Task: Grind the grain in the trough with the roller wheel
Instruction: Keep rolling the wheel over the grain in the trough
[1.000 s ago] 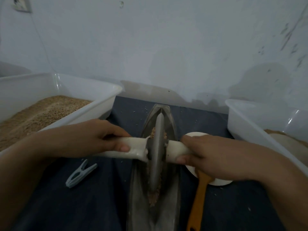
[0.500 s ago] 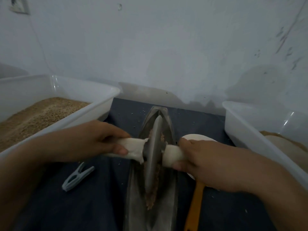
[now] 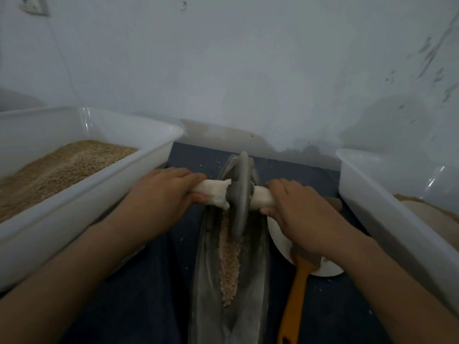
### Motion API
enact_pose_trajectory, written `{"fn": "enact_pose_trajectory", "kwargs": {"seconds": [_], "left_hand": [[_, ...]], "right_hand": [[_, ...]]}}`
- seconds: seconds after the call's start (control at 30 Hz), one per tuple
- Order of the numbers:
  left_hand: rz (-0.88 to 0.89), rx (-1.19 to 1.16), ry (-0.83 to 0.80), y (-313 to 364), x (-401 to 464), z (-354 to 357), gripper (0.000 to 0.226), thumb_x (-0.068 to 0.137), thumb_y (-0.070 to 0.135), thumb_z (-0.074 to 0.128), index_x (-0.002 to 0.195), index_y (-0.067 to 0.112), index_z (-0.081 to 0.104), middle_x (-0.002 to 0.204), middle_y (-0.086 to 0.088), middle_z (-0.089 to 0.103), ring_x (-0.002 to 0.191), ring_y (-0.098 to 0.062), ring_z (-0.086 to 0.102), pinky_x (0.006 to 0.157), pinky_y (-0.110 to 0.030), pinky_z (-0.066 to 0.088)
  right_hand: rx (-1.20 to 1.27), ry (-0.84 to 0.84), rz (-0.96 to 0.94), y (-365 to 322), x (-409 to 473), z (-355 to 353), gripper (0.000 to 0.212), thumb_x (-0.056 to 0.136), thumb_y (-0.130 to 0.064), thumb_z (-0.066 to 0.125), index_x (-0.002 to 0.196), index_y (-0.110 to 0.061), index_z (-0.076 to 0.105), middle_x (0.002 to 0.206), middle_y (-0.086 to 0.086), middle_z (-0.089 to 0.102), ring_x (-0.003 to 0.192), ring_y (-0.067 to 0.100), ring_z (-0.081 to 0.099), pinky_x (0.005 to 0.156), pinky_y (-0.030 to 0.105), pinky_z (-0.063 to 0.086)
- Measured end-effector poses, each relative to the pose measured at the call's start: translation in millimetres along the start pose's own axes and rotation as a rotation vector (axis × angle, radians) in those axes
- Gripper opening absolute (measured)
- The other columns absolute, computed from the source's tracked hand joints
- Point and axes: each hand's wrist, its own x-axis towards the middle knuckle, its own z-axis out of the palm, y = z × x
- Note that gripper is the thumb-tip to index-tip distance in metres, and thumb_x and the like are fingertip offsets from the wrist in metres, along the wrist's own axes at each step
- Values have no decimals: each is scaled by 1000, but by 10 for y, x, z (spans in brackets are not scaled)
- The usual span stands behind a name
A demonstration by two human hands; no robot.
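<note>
A long grey boat-shaped trough point(image 3: 255, 269) lies on the dark cloth, pointing away from me. The grey roller wheel point(image 3: 239, 194) stands on edge in its far half. A white-wrapped axle runs through the wheel. My left hand point(image 3: 161, 194) grips the left handle point(image 3: 213, 192). My right hand point(image 3: 295, 209) grips the right handle point(image 3: 260, 198). A strip of crushed pale-brown grain point(image 3: 229, 259) lies along the groove behind the wheel, toward me.
A white tub point(image 3: 82, 194) of brown grain stands at left. Another white tub point(image 3: 387, 214) stands at right. A white plate point(image 3: 327, 269) and an orange-handled brush point(image 3: 295, 296) lie right of the trough. A wall rises just beyond the trough's far end.
Both hands have pushed the wheel away from me, from the trough's middle to its far end. More ground grain now shows behind it. The peg at left is out of sight.
</note>
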Motion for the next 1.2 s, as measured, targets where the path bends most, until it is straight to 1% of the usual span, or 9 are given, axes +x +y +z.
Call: {"fn": "enact_pose_trajectory", "kwargs": {"seconds": [0.1,0.2,0.37,0.53,0.7,0.77,0.97,1.1,1.2], "left_hand": [[22,-93,-69,-60,-3,-67,40,87,36,58,125,25,57,110,4,62,102,-14,57,86,-25,39],[27,-270,-303,-142,-49,-242,31,80,56,55,110,50,58,101,21,63,94,5,56,85,-20,42],[57,-459,-650,-204,-124,-483,54,62,84,47,106,54,58,100,9,68,91,-8,64,81,-27,46],[-71,-333,-490,-120,-75,-361,47,68,74,43,99,44,61,98,14,66,90,2,59,85,-24,45],[58,-7,-32,-13,-25,-61,37,89,29,59,123,14,59,111,-7,61,102,-25,57,87,-33,40],[91,21,11,-4,-7,-18,39,88,23,62,123,6,59,110,-14,63,99,-32,59,85,-38,43],[41,-218,-269,-105,-44,-241,34,82,47,58,116,41,58,103,18,61,93,4,55,82,-17,40],[54,-479,-583,-139,-111,-496,44,70,71,52,109,51,60,102,21,67,94,0,62,83,-21,46],[27,-459,-606,-97,-127,-517,40,75,70,49,105,50,63,98,18,69,91,-1,63,83,-23,45]], "right_hand": [[36,-52,-49,-41,-41,-74,26,94,-49,34,112,-30,35,106,-10,45,86,8,37,72,26,26],[179,-226,-87,-119,-167,-299,29,90,-59,34,77,-35,26,80,-15,37,70,2,37,61,23,29],[240,-370,-151,-193,-332,-617,48,67,-79,20,70,-32,30,75,-4,45,66,4,47,61,24,38],[206,-307,-78,-156,-205,-440,34,84,-65,28,71,-34,26,76,-8,43,66,3,43,57,22,35],[38,-21,-20,-45,0,-62,24,92,-54,29,86,-31,25,85,-13,31,74,7,32,64,25,23],[23,13,4,-20,26,-27,28,93,-54,29,98,-27,34,89,-11,33,80,8,34,68,26,25],[214,-272,-66,-110,-142,-319,30,90,-58,32,73,-34,24,78,-13,38,70,2,40,62,23,34],[271,-440,-153,-144,-318,-606,38,85,-65,30,73,-29,33,80,-1,48,69,7,48,66,20,41],[266,-433,-144,-153,-296,-629,39,81,-67,28,75,-29,36,78,-1,50,68,8,51,65,23,42]]}}
